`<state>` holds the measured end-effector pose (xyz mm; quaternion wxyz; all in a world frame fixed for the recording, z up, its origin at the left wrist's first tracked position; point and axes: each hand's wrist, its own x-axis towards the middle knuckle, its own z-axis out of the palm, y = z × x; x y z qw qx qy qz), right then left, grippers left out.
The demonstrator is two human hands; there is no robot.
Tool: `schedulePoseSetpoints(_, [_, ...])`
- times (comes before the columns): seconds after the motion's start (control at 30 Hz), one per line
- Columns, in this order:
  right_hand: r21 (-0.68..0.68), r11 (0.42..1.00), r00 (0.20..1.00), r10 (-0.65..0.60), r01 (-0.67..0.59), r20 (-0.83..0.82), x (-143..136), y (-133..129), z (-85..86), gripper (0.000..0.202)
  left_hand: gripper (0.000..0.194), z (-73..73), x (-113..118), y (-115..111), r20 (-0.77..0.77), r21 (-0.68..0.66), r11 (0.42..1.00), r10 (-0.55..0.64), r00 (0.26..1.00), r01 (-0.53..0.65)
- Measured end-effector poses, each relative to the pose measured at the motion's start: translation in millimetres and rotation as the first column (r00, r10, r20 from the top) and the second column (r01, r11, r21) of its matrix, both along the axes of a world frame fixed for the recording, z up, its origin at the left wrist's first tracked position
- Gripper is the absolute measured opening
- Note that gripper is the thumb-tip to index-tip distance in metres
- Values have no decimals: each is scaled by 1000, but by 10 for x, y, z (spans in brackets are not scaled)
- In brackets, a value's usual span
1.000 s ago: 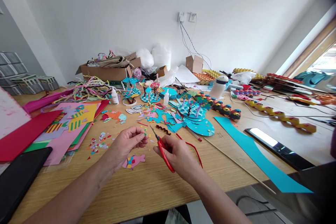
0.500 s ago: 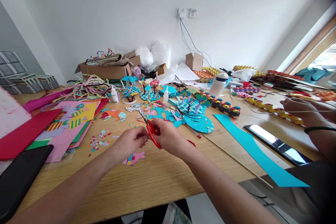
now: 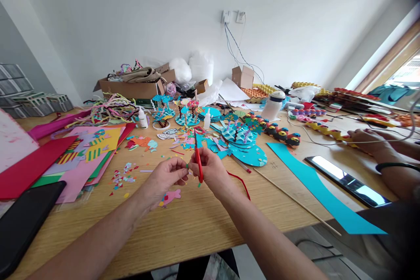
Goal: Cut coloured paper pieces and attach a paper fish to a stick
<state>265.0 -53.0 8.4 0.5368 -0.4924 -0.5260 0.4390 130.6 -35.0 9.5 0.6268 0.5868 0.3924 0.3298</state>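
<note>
Red-handled scissors [image 3: 198, 162] are in my right hand [image 3: 211, 168], their blades pointing up and away from me. My left hand [image 3: 169, 176] pinches a tiny green paper piece [image 3: 187, 166], and the fingertips of both hands meet around it. Just below my left hand lies a pink paper fish [image 3: 172, 197], partly hidden, with coloured bits on it. Small triangular paper scraps [image 3: 124, 177] are scattered left of my hands. A red strip [image 3: 242, 183] curves out beside my right wrist.
Coloured paper sheets [image 3: 78, 157] and a black phone [image 3: 28, 223] lie at left. Glue bottles [image 3: 142, 119] and blue paper crafts [image 3: 251, 151] stand or lie beyond my hands. At right are a thin stick [image 3: 295, 200], a tablet [image 3: 349, 183] and another person's hands [image 3: 372, 142].
The scissors have turned from pointing up-left to nearly straight away from me. My hands have come together, my right hand slightly rightward. More of the red strip shows. The other person's hands have shifted slightly.
</note>
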Motion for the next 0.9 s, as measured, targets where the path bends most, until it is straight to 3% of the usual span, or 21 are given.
schedulePoseSetpoints(0.1, [11, 999, 995, -37, 38, -97, -45, -50, 18, 19, 14, -6, 36, -39, 50, -1, 1000, 31, 998, -31])
schedulePoseSetpoints(0.23, [13, 1000, 995, -22, 24, -98, -37, -72, 7, 18, 12, -19, 37, -22, 43, 39, 999, 22, 999, -23])
schedulePoseSetpoints(0.57, [48, 999, 993, 6, -12, 121, 26, -27, -112, 16, 10, -19, 2, 11, -89, 90, 995, -42, 995, 50])
schedulePoseSetpoints(0.77, [54, 995, 991, -91, 85, 101, -37, -33, -87, 21, 10, -36, 23, -24, -18, 109, 994, 34, 999, -31])
schedulePoseSetpoints(0.9, [79, 993, 951, -106, 87, 290, -13, -168, -42, 17, 12, -13, -18, -16, 73, 40, 997, 67, 995, -70])
